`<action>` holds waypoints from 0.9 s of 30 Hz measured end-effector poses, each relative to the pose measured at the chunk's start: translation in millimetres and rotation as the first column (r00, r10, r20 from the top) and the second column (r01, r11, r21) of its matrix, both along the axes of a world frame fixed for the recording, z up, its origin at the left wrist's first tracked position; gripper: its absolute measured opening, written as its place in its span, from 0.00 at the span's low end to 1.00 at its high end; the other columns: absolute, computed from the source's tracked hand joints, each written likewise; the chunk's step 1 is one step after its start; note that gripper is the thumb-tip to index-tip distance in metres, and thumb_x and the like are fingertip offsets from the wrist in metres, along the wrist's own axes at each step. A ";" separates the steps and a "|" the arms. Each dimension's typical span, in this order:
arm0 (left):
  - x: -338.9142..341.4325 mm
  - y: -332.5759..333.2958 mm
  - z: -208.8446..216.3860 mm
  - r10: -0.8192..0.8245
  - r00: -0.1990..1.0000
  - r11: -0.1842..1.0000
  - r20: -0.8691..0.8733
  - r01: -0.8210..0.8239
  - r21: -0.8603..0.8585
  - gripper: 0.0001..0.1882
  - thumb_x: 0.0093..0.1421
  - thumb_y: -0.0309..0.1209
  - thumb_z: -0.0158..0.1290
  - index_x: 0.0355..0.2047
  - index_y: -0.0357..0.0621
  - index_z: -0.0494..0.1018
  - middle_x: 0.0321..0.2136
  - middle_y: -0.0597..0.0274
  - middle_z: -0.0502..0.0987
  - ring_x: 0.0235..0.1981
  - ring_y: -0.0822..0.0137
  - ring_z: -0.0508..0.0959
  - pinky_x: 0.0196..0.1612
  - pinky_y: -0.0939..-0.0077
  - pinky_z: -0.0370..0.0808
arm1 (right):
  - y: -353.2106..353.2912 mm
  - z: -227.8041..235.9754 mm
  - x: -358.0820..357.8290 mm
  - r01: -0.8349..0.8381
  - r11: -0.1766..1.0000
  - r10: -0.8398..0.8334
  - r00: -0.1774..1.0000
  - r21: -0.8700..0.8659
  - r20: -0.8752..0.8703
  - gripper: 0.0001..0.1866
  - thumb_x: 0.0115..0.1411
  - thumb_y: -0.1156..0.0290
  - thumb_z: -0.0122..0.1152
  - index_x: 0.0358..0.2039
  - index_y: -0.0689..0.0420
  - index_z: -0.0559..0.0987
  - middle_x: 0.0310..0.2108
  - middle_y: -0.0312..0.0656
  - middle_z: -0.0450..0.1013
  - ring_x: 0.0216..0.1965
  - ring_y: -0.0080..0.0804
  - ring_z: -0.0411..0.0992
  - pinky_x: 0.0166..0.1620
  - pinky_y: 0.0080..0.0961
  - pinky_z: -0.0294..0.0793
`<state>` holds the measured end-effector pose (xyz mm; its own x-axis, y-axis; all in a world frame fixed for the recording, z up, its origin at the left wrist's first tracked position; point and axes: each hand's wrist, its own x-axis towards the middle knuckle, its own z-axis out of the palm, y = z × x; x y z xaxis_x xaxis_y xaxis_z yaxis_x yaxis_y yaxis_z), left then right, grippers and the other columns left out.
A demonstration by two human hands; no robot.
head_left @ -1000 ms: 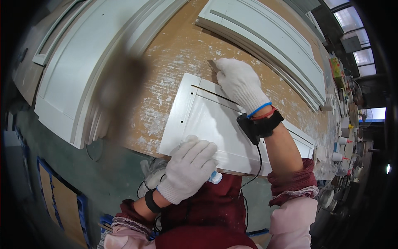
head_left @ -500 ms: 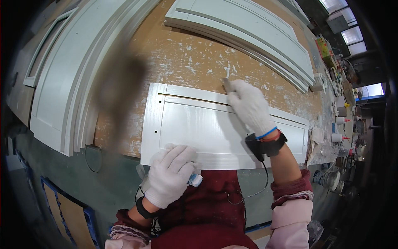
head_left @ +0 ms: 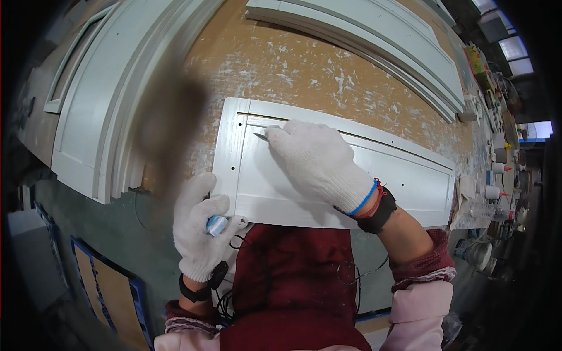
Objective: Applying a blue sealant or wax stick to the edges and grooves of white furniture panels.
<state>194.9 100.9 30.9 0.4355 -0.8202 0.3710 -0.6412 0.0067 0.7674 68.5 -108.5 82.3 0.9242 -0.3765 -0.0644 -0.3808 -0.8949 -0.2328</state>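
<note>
A long white-painted rectangular cabinet door panel [head_left: 328,181], with a raised frame around a recessed centre field and a few small drilled holes down its left stile, lies flat on a worn brown workbench top [head_left: 304,64] streaked with white paint, its near long edge close to the bench's front edge just ahead of the person's dark red apron. The right hand [head_left: 319,161], in a white knitted glove with a blue cuff band and a black wrist strap behind it, rests palm down on the panel's upper left area, fingers clenched around a thin metal blade tool [head_left: 261,137] whose tip touches the groove between frame and field near the top left corner. The left hand [head_left: 202,228], also in a white knitted glove, sits at the panel's near left corner with its thumb against the edge and its fingers curled around a small pale blue cylindrical object [head_left: 215,225]; what that object is cannot be told. A large white moulded door [head_left: 99,105] lies to the left, well apart from the panel, and another long white moulded panel [head_left: 374,47] lies beyond it across a band of bare benchtop. Small bottles and clutter [head_left: 497,169] crowd the bench's right end, just past the panel's right edge.
</note>
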 end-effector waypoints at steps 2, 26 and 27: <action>-1.4 2.9 -2.4 0.007 0.999 0.998 0.037 -0.009 0.061 0.25 0.38 0.29 0.71 0.38 0.46 0.73 0.53 0.43 0.73 0.55 0.45 0.72 0.57 0.56 0.69 | 4.7 -2.8 8.3 -0.025 1.000 0.025 1.000 0.004 0.002 0.08 0.59 0.70 0.53 0.38 0.58 0.74 0.28 0.48 0.73 0.31 0.49 0.76 0.33 0.40 0.76; 5.9 0.5 -5.5 -0.062 0.996 0.995 0.067 0.056 0.086 0.24 0.41 0.40 0.72 0.37 0.47 0.75 0.52 0.42 0.74 0.55 0.44 0.73 0.57 0.54 0.69 | 19.2 1.8 6.4 -0.208 0.977 0.215 0.963 -0.056 0.165 0.07 0.50 0.71 0.60 0.28 0.59 0.74 0.27 0.42 0.73 0.31 0.39 0.76 0.33 0.31 0.75; 6.0 0.4 -5.2 -0.062 0.996 0.995 0.068 0.056 0.088 0.24 0.41 0.40 0.72 0.37 0.47 0.75 0.52 0.42 0.74 0.55 0.44 0.73 0.57 0.54 0.69 | 19.0 1.5 7.5 -0.237 0.969 0.245 0.955 -0.063 0.171 0.06 0.50 0.71 0.60 0.28 0.59 0.74 0.27 0.43 0.73 0.31 0.39 0.76 0.33 0.30 0.74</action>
